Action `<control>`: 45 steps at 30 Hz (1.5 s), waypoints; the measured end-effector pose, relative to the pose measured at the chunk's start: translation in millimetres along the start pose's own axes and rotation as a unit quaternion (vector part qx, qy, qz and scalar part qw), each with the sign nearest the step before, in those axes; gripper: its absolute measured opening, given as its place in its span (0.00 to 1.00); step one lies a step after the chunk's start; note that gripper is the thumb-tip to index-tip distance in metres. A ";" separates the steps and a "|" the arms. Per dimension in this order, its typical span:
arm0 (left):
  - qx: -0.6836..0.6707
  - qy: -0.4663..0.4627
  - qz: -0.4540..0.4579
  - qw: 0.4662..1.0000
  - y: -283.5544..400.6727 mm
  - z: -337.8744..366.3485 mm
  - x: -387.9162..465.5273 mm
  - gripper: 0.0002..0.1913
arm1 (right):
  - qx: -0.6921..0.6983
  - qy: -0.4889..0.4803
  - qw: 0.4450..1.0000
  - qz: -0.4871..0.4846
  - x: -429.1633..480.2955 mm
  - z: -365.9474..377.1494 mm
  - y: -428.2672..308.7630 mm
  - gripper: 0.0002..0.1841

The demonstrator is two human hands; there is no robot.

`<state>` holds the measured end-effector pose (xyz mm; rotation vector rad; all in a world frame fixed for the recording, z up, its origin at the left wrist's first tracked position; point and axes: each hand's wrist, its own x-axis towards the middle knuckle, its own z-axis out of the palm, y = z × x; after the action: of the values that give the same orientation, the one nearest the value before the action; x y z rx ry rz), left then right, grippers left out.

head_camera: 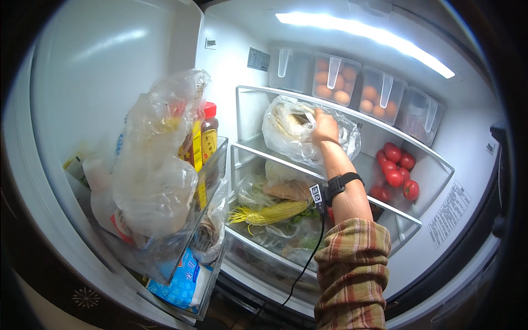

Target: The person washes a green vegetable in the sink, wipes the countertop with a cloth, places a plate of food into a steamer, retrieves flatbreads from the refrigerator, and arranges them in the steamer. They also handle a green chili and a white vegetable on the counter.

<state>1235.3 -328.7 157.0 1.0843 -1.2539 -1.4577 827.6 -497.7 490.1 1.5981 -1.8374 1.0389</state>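
Note:
My right hand (pixel 326 127) reaches into an open refrigerator, a strap around its wrist. It grips the edge of a clear plastic bag (pixel 274 128), and its fingertips are partly hidden by the plastic. Pale, flat, folded food (pixel 291 123), perhaps flatbread or tofu skin, shows through the bag. The bag rests on the middle glass shelf (pixel 365 163). To the right on that same shelf lie several red tomatoes (pixel 394 155). My left hand is out of view.
Clear handled bins, some with eggs (pixel 341 97), line the top shelf (pixel 288 91). Yellow chives (pixel 272 212) and bagged vegetables lie below. On the left, the open door's rack (pixel 222 152) carries plastic bags (pixel 154 177), a red-capped jar (pixel 210 132) and a blue packet (pixel 177 284). A black cable (pixel 303 272) hangs from my wrist.

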 end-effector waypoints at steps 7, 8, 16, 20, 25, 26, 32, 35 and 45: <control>0.014 -0.012 -0.011 1.000 -8.3 -5.8 -15.4 0.21 | 0.153 0.066 0.979 0.118 -7.3 -11.8 16.1 0.15; 0.017 -0.015 -0.013 1.000 -9.1 -6.7 -17.7 0.21 | 0.165 0.086 0.975 0.119 -9.0 -14.3 17.7 0.15; 0.069 -0.065 -0.035 0.995 -20.7 -15.8 -44.7 0.19 | 0.220 0.225 0.944 0.103 -37.9 -38.1 34.8 0.17; 0.113 -0.108 -0.047 0.987 -28.6 -27.9 -65.6 0.19 | 0.320 0.287 0.901 0.050 -49.2 -45.1 51.2 0.18; 0.182 -0.171 -0.066 0.966 -43.6 -52.8 -103.7 0.18 | 0.326 0.309 0.870 0.204 -64.9 -66.3 45.7 0.15; 0.196 -0.183 -0.068 0.961 -47.7 -58.4 -112.7 0.18 | 0.383 0.298 0.851 0.198 -69.2 -74.2 40.7 0.15; 0.259 -0.246 -0.075 0.931 -80.9 -99.3 -165.6 0.17 | 0.551 0.282 0.763 0.185 -113.3 -117.8 9.9 0.19; 0.279 -0.263 -0.069 0.921 -108.7 -124.3 -188.6 0.16 | 0.514 0.313 0.780 0.170 -143.1 -134.6 1.9 0.18; 0.113 -0.149 -0.107 0.977 -262.3 -176.6 -156.7 0.17 | 0.518 0.360 0.767 0.119 -292.7 -223.6 -53.5 0.17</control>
<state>1417.6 -190.7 -111.8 1.2108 -1.5838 -1.7196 910.8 -144.4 407.6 1.0710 -0.8991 2.6301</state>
